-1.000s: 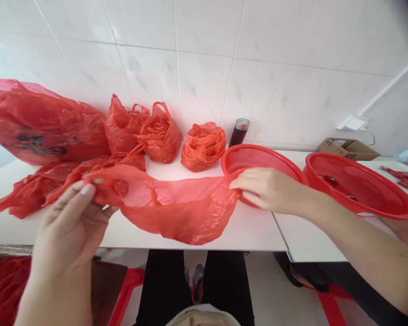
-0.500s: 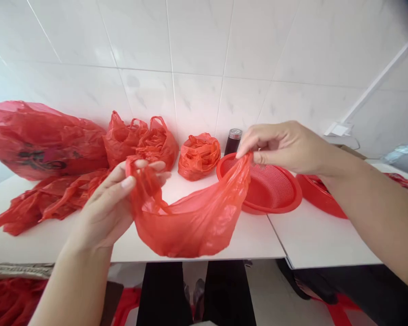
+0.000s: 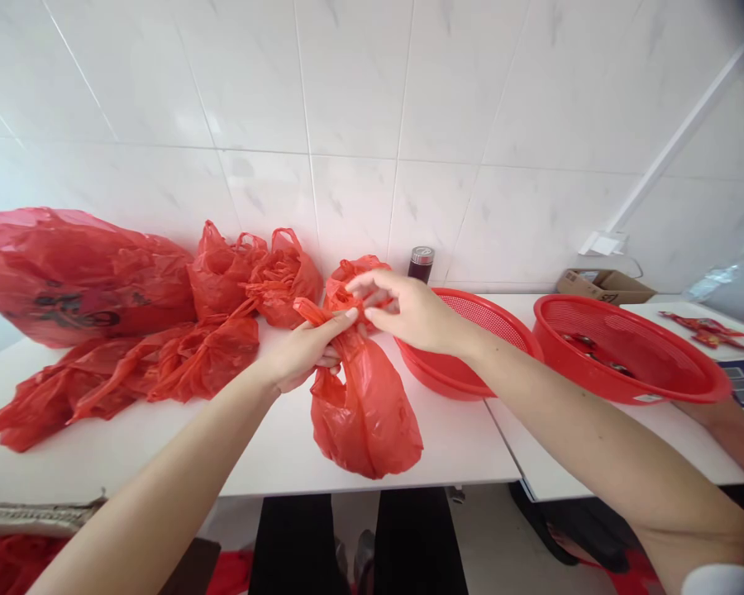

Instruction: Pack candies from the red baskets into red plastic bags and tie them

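Observation:
A filled red plastic bag (image 3: 369, 413) hangs from my hands above the front part of the white table (image 3: 273, 454), its body bulging below. My left hand (image 3: 307, 351) is closed on the bag's gathered neck, thumb on top, with a loose handle end sticking up beside it. At the right side of the neck, my right hand (image 3: 403, 310) has its curled fingers on a twisted strip of the bag. Directly behind my fingers, a round red bag bundle (image 3: 347, 273) is partly hidden. The bag's contents cannot be made out.
Several limp red bags (image 3: 124, 372) lie at left, before a large red bag (image 3: 80, 273) and upright filled bags (image 3: 288, 277). A dark flask (image 3: 421, 263) stands behind a red colander (image 3: 446, 382). Another colander (image 3: 632, 387) is farther right; another person's hand (image 3: 719, 417) is beneath it.
My hands have come together from opposite ends of the bag. The stretched bag now hangs gathered at its neck. The right colander and another person's hand have come into fuller view.

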{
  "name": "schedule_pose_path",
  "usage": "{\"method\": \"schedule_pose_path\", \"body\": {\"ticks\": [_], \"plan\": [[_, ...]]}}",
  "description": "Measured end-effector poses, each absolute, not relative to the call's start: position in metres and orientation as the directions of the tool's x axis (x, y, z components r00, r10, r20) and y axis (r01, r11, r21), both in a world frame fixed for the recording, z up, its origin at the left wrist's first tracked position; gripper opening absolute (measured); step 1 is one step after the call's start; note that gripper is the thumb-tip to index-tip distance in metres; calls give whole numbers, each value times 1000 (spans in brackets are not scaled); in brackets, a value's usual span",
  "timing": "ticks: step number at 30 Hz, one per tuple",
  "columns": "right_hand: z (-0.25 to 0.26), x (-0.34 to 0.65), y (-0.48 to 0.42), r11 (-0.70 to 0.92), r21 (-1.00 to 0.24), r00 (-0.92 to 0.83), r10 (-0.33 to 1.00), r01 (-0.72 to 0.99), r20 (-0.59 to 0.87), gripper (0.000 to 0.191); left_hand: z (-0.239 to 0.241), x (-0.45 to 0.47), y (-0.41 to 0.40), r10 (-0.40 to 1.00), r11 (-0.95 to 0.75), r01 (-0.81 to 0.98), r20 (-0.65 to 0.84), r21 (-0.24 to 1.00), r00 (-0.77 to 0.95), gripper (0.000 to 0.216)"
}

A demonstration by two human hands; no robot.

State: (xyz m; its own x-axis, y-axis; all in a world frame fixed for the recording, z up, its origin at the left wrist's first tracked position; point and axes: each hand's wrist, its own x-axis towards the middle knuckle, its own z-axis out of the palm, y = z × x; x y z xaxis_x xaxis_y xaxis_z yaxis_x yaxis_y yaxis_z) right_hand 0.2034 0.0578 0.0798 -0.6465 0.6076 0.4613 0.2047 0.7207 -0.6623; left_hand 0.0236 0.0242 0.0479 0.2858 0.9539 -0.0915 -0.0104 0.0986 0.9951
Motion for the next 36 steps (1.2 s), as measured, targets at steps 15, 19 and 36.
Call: {"method": "schedule_pose_path", "body": {"ticks": [15,19,36], "plan": [[40,211,21,619,-785,-582,646,21,493,20,36,-3,22,818,-115,236,-43,965,574,16],[7,200,42,442,-891,-546,775,106,319,34,19,8,18,855,-283,530,-40,800,517,12],[-23,207,34,34,-998,-692,720,-43,54,19,-7,26,10,723,-632,713,560,302,404,28]]}}
